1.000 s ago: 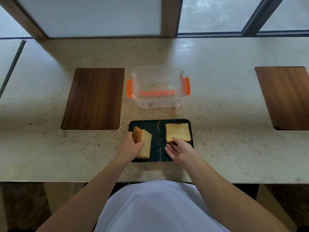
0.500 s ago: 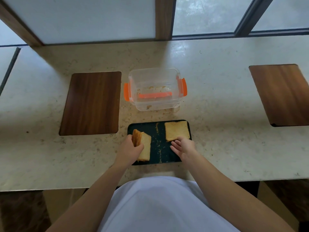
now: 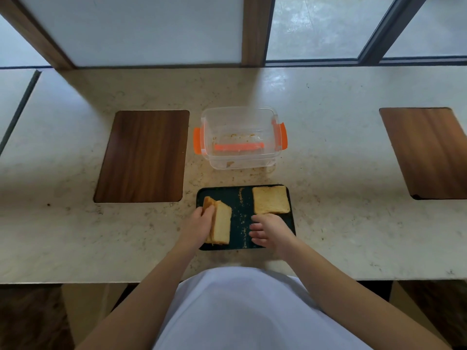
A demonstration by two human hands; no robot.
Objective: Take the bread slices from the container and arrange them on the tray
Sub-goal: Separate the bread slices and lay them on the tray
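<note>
The left hand [image 3: 198, 227] grips a stack of bread slices [image 3: 219, 222] (standing on edge) on the dark tray [image 3: 241, 200]; the right hand [image 3: 271, 229], fingers spread and empty, hovers just below the flat slice [image 3: 271, 199].

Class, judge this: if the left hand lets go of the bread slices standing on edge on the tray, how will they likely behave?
The bread slices stand on edge, leaning on the left hand, so they would probably topple flat. Crumbs on the tray suggest they shed easily.
</note>
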